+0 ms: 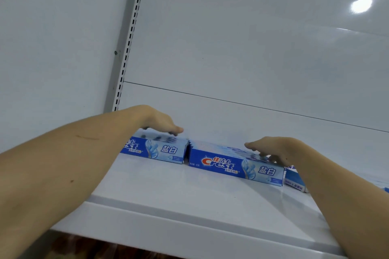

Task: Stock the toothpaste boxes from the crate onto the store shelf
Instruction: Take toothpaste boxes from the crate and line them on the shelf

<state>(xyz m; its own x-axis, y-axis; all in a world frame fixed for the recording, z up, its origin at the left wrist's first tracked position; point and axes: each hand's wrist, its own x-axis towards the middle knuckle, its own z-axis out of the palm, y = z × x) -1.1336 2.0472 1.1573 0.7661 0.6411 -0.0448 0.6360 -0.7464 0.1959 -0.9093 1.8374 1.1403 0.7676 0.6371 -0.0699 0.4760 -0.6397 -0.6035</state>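
Observation:
Two groups of blue Crest toothpaste boxes lie end to end on the white shelf (189, 202). My left hand (162, 123) rests flat on top of the left group (160, 149), fingers pointing right. On top of the right group (237, 167) lies my right hand (273, 148), fingers stretched left over the boxes. Both hands look flat, not gripping. A third box (293, 181) peeks out behind my right forearm. The crate is out of view.
The shelf's back panel (252, 59) rises white behind the boxes. A slotted upright (130, 33) runs up at the left, with a white wall beyond it. The shelf's front lip (179, 231) runs across the bottom of the view.

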